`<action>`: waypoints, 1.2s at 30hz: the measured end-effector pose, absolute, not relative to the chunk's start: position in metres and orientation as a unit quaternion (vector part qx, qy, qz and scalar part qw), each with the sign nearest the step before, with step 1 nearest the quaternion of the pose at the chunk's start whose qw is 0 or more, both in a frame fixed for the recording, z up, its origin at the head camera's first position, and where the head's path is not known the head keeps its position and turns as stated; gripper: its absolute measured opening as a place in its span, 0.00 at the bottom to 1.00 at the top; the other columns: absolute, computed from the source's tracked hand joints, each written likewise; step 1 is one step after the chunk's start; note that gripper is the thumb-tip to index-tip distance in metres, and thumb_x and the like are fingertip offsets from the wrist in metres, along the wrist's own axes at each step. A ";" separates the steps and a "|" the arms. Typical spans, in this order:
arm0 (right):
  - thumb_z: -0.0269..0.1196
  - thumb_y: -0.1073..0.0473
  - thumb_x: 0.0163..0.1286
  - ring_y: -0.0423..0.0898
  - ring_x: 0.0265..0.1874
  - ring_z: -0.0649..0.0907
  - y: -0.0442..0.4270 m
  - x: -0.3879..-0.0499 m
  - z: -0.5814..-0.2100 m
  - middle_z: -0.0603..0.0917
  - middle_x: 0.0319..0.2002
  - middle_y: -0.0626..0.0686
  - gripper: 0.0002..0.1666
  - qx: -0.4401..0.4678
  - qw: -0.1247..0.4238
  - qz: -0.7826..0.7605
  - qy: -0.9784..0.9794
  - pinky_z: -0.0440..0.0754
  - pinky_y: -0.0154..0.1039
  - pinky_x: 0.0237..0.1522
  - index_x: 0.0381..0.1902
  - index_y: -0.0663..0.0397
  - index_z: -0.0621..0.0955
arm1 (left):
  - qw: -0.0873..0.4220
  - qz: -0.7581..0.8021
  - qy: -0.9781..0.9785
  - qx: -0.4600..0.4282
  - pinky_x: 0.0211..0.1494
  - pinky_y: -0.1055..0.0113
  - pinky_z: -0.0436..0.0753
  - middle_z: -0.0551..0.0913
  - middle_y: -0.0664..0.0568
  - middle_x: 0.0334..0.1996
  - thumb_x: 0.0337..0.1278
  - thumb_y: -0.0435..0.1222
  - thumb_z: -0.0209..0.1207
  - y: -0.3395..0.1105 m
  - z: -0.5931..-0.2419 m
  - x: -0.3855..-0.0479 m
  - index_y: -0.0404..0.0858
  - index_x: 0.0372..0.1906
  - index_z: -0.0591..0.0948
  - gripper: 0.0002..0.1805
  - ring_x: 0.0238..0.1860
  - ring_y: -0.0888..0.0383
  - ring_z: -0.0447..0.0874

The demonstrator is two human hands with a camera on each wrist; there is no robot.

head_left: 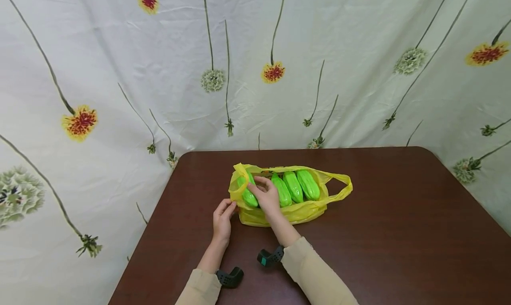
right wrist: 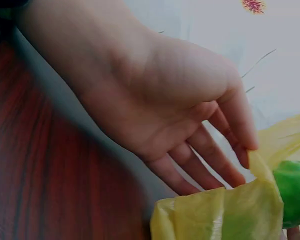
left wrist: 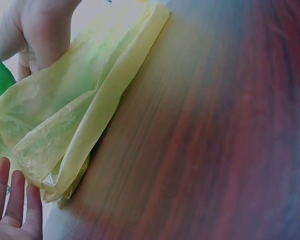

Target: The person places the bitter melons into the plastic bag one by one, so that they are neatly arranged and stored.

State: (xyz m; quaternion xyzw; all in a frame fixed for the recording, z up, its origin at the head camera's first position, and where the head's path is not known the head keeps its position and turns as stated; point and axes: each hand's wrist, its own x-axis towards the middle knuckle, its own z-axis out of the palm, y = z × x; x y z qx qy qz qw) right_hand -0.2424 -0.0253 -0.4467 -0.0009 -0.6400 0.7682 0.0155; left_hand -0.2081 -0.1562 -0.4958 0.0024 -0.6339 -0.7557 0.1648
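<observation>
A yellow plastic bag [head_left: 261, 217] lies on its base with its mouth upward. Inside it are several bright green, elongated, ridged pieces that look like gourds [head_left: 294, 187], side by side. My right hand [head_left: 267, 198] reaches over the near rim beside the leftmost gourd [head_left: 249, 196]; its thumb and forefinger pinch the bag's edge in the right wrist view, with the other fingers partly behind the yellow film. At the bag's left end, my left hand [head_left: 222, 220] touches the outside with fairly straight fingers [left wrist: 15, 197]. Its thumb is hidden in the left wrist view.
A dark brown wooden table [head_left: 399, 234] bears the bag near its far edge. One bag handle [head_left: 345, 187] sticks out to the right. Behind the table hangs a white flowered cloth [head_left: 247, 38]. Black bands [head_left: 230, 278] sit on both wrists.
</observation>
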 end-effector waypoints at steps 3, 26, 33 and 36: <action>0.67 0.56 0.61 0.53 0.52 0.75 -0.028 -0.243 -0.451 0.77 0.52 0.57 0.26 -0.014 0.036 0.771 -0.636 0.73 0.46 0.52 0.54 0.63 0.76 | 0.157 -0.764 -0.626 0.009 0.47 0.63 0.76 0.77 0.55 0.30 0.65 0.30 0.52 -0.156 -0.494 -0.207 0.27 0.32 0.77 0.09 0.37 0.61 0.79; 0.58 0.64 0.65 0.56 0.55 0.74 -0.023 -0.237 -0.457 0.76 0.55 0.62 0.22 0.039 0.015 0.764 -0.644 0.73 0.47 0.53 0.56 0.67 0.74 | 0.133 -0.809 -0.571 0.038 0.46 0.62 0.74 0.71 0.49 0.28 0.68 0.32 0.49 -0.158 -0.494 -0.209 0.39 0.27 0.74 0.11 0.36 0.56 0.75; 0.63 0.61 0.63 0.57 0.56 0.73 -0.023 -0.240 -0.460 0.75 0.55 0.62 0.25 0.038 -0.010 0.760 -0.648 0.73 0.46 0.53 0.56 0.66 0.74 | 0.124 -0.826 -0.549 0.027 0.45 0.63 0.72 0.69 0.50 0.25 0.69 0.31 0.46 -0.159 -0.493 -0.208 0.40 0.27 0.72 0.12 0.32 0.57 0.72; 0.63 0.61 0.63 0.57 0.57 0.73 -0.024 -0.241 -0.462 0.75 0.55 0.63 0.25 0.042 -0.014 0.759 -0.650 0.73 0.47 0.54 0.56 0.67 0.73 | 0.121 -0.832 -0.541 0.024 0.46 0.62 0.71 0.72 0.52 0.27 0.69 0.31 0.44 -0.159 -0.493 -0.207 0.41 0.27 0.71 0.12 0.32 0.59 0.74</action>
